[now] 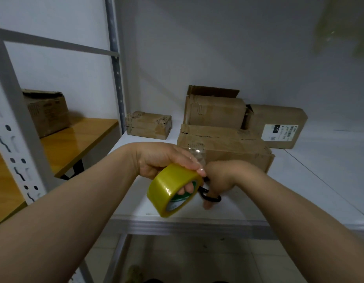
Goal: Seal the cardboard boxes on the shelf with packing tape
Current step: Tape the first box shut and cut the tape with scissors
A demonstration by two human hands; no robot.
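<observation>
Left grip: Our left grip (pixel 164 160) is curled tight round the tape roll (pixel 173 186). One finger shows inside the hole of the roll, and the others press on its top.
Right grip: Our right grip (pixel 220 178) is curled round the black handles of the scissors (pixel 212 198). It is just beside the left grip. The blades are hidden, so we cannot tell if they are open.
Tape roll: It is yellow and tilted. We hold it in the air over the front part of the shelf (pixel 319 170), close to the front box (pixel 234 152).
Tape strip: A clear, shiny tape strip (pixel 195 154) goes from the roll up to the left front side of the front box.
Front box: It is long and brown, and it lies flat on the white shelf.
Other boxes: A small box (pixel 148 125) sits alone at the back left. A tall box (pixel 215 111) with one flap up stands behind the front box. A labelled box (pixel 279 119) with a white sticker lies just to its right.
Left side: We see a brown wooden table (pixel 75 139) with a worn box (pixel 46 111) on it.
</observation>
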